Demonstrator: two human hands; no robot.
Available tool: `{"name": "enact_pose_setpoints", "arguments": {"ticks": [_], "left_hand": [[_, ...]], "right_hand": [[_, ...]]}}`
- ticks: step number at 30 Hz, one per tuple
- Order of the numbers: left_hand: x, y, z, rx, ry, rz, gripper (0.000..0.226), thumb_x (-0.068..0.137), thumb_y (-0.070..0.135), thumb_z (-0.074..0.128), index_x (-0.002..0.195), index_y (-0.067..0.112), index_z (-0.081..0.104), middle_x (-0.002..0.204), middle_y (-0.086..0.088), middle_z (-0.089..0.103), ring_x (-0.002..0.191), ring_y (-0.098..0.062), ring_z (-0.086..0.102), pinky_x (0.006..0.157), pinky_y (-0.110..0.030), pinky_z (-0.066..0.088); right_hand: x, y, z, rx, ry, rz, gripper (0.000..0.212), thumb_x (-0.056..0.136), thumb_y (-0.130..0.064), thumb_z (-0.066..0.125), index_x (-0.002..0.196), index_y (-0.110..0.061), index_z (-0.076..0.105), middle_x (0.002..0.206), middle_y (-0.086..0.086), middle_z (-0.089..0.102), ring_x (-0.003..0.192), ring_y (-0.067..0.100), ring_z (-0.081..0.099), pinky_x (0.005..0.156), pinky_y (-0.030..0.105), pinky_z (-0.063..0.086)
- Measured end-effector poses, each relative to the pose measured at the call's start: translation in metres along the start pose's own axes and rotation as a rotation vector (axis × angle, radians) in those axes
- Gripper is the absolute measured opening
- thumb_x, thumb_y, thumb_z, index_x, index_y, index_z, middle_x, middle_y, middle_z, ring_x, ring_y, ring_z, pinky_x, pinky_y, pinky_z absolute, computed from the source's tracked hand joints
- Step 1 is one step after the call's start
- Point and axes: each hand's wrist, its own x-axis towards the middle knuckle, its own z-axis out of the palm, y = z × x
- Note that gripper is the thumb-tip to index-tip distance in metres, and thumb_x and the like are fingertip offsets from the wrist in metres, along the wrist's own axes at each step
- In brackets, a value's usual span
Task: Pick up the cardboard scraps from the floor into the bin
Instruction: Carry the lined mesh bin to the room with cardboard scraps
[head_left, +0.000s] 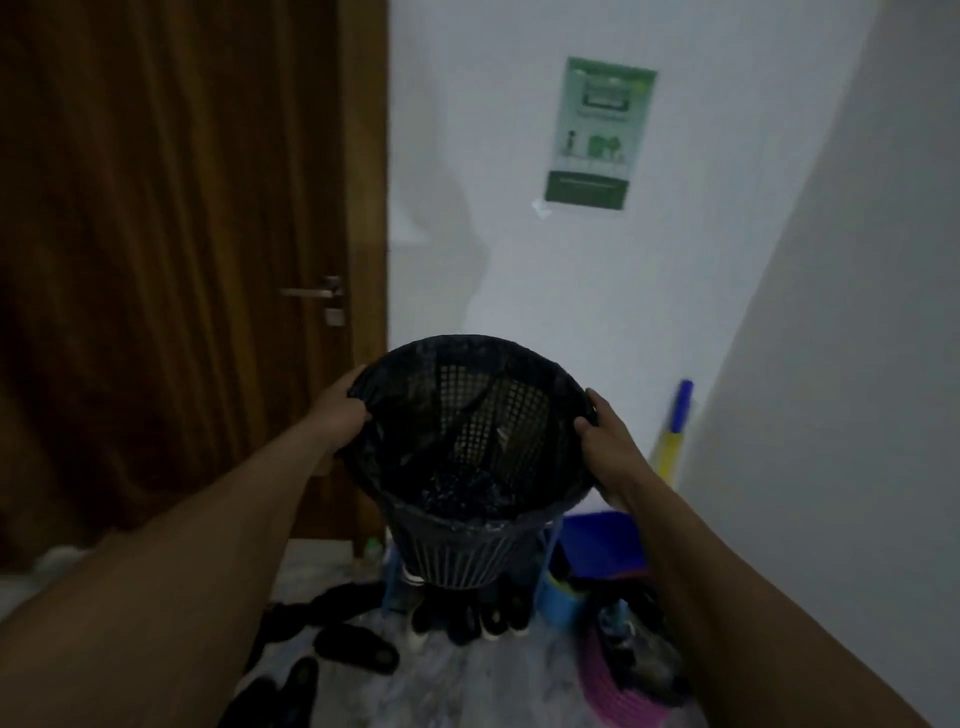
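A dark mesh bin (470, 551) with a black liner bag is held in the air in front of me, tilted so its mouth faces me. My left hand (340, 408) grips the rim on the left side. On the right side of the rim my right hand (605, 441) is closed on it too. Inside the bin I see the crumpled liner and a pale scrap-like piece; what it is I cannot tell. No cardboard scraps show on the floor in this view.
A brown wooden door (171, 260) with a metal handle (314, 292) stands at the left. A white wall carries a green poster (597, 135). Below the bin lie several dark shoes (358, 644), a blue dustpan (597, 545), a yellow and blue handle (672, 426) and a pink mat (608, 691).
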Motion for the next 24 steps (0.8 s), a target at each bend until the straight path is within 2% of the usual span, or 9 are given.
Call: {"name": "enact_pose_setpoints", "arguments": {"ticks": [3, 5, 7, 9, 11, 13, 16, 21, 24], "left_hand": [[-0.031, -0.024, -0.086, -0.054, 0.162, -0.085, 0.067, 0.103, -0.009, 0.043, 0.159, 0.023, 0.029, 0.159, -0.007, 0.036, 0.142, -0.036, 0.039, 0.106, -0.041, 0.043], [-0.063, -0.042, -0.141, -0.098, 0.272, -0.11, 0.067, 0.102, -0.009, 0.041, 0.159, 0.024, 0.031, 0.152, -0.002, 0.041, 0.14, -0.035, 0.042, 0.103, -0.039, 0.044], [-0.097, -0.063, -0.198, -0.135, 0.385, -0.145, 0.07, 0.1, -0.01, 0.042, 0.159, 0.027, 0.032, 0.156, -0.006, 0.042, 0.135, -0.033, 0.046, 0.095, -0.036, 0.048], [-0.139, -0.085, -0.254, -0.166, 0.524, -0.174, 0.072, 0.098, -0.013, 0.045, 0.158, 0.025, 0.034, 0.157, -0.011, 0.041, 0.135, -0.033, 0.046, 0.091, -0.034, 0.049], [-0.188, -0.101, -0.307, -0.22, 0.633, -0.196, 0.072, 0.099, -0.013, 0.045, 0.158, 0.027, 0.034, 0.157, -0.01, 0.041, 0.138, -0.036, 0.045, 0.105, -0.041, 0.048], [-0.245, -0.117, -0.353, -0.253, 0.733, -0.218, 0.069, 0.101, -0.009, 0.043, 0.158, 0.029, 0.033, 0.152, -0.01, 0.046, 0.135, -0.038, 0.048, 0.111, -0.049, 0.045], [-0.338, -0.143, -0.416, -0.273, 0.914, -0.232, 0.069, 0.099, -0.009, 0.042, 0.156, 0.029, 0.038, 0.143, -0.01, 0.054, 0.127, -0.039, 0.055, 0.108, -0.051, 0.047], [-0.5, -0.185, -0.484, -0.28, 1.262, -0.244, 0.077, 0.085, -0.015, 0.043, 0.139, 0.039, 0.052, 0.114, -0.004, 0.071, 0.095, -0.027, 0.069, 0.091, -0.054, 0.056], [-0.6, -0.194, -0.503, -0.293, 1.41, -0.252, 0.069, 0.087, -0.014, 0.039, 0.137, 0.031, 0.057, 0.121, -0.013, 0.069, 0.105, -0.037, 0.068, 0.092, -0.056, 0.057]], "right_hand": [[0.001, -0.043, 0.072, -0.018, -0.207, -0.071, 0.059, 0.108, -0.007, 0.037, 0.163, -0.02, 0.022, 0.163, 0.007, 0.034, 0.146, 0.029, 0.038, 0.121, 0.046, 0.034], [-0.009, -0.068, 0.126, -0.015, -0.332, -0.108, 0.058, 0.109, -0.008, 0.036, 0.163, -0.023, 0.022, 0.161, 0.004, 0.037, 0.143, 0.029, 0.041, 0.119, 0.049, 0.037], [-0.027, -0.095, 0.184, -0.019, -0.455, -0.149, 0.054, 0.109, -0.009, 0.035, 0.16, -0.026, 0.028, 0.15, -0.001, 0.044, 0.137, 0.029, 0.047, 0.116, 0.05, 0.041], [-0.054, -0.121, 0.244, -0.019, -0.568, -0.18, 0.054, 0.109, -0.013, 0.037, 0.16, -0.03, 0.03, 0.149, 0.0, 0.047, 0.131, 0.027, 0.05, 0.109, 0.041, 0.046], [-0.089, -0.147, 0.303, -0.005, -0.688, -0.184, 0.054, 0.11, -0.015, 0.038, 0.161, -0.031, 0.028, 0.15, 0.001, 0.047, 0.131, 0.027, 0.05, 0.099, 0.034, 0.046], [-0.13, -0.17, 0.36, 0.021, -0.829, -0.177, 0.054, 0.111, -0.018, 0.038, 0.161, -0.034, 0.025, 0.155, 0.003, 0.043, 0.135, 0.028, 0.048, 0.102, 0.039, 0.048], [-0.211, -0.202, 0.441, 0.025, -0.985, -0.194, 0.055, 0.111, -0.016, 0.037, 0.161, -0.036, 0.025, 0.158, 0.003, 0.039, 0.14, 0.03, 0.043, 0.112, 0.043, 0.042], [-0.361, -0.242, 0.549, 0.004, -1.244, -0.273, 0.046, 0.111, -0.019, 0.034, 0.152, -0.041, 0.034, 0.142, -0.002, 0.047, 0.129, 0.027, 0.049, 0.103, 0.046, 0.046], [-0.462, -0.261, 0.593, -0.036, -1.394, -0.335, 0.033, 0.111, -0.017, 0.033, 0.139, -0.033, 0.039, 0.134, 0.003, 0.049, 0.123, 0.027, 0.051, 0.099, 0.044, 0.046]]}}
